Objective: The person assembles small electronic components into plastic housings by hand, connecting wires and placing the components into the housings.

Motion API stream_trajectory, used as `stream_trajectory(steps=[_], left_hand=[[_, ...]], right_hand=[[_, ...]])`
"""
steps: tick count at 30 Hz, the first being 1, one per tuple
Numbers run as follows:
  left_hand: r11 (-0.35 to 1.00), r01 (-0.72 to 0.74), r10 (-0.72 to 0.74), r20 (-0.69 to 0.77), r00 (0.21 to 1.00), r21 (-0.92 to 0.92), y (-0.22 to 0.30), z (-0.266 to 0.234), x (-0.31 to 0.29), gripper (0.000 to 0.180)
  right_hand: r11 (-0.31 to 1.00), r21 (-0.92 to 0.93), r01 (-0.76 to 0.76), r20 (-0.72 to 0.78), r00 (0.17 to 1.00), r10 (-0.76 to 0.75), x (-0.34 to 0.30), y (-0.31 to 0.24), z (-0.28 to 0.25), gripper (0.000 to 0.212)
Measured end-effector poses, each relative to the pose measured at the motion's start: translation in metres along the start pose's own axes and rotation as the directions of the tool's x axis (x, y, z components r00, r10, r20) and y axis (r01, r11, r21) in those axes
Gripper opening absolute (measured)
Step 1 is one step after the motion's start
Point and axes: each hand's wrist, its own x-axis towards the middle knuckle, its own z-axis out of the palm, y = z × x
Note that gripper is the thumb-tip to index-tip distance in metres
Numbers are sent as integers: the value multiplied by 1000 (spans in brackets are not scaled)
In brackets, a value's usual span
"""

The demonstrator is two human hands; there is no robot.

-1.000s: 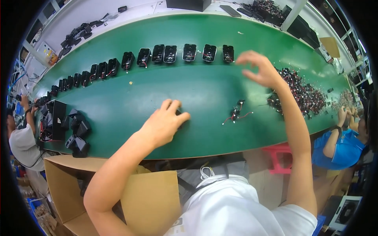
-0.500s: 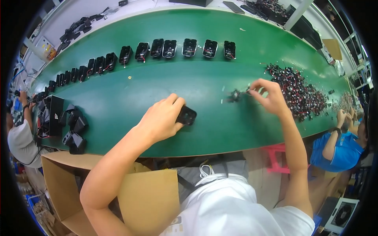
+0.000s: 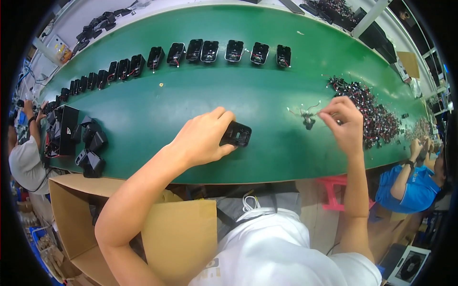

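Observation:
My left hand point(image 3: 205, 138) is wrapped round a black plastic housing point(image 3: 242, 135), whose open hollow side faces up. To the right, my right hand point(image 3: 343, 119) pinches the thin wires of a small black component point(image 3: 308, 123) over the green tabletop. Loose wire ends spread out from that part. Another small dark piece shows under the curled fingers; whether it is held cannot be told. Just beyond this hand lies a big heap of small black components with red and black wires point(image 3: 377, 117).
A curved row of black housings with wires point(image 3: 234, 51) runs along the green table point(image 3: 229, 90). At left stand a black box point(image 3: 67, 131) and loose black cases point(image 3: 98, 140). An open cardboard box point(image 3: 181, 238) sits below the table edge. Co-workers point(image 3: 408, 183) sit on either side.
My right hand has moved right toward the heap, the wired component shifting along with it. The housing in my left hand has moved slightly right and up, its hollow side now showing.

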Motion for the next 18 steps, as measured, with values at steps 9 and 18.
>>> stream_trajectory(steps=[9, 18], left_hand=[[1000, 5, -6, 79, 997, 11, 5, -3, 2, 45], [967, -71, 68, -21, 997, -243, 9, 8, 2, 46]], right_hand=[[886, 385, -257, 16, 962, 272, -6, 20, 35, 16], [424, 833, -354, 262, 929, 262, -33, -22, 57, 11]])
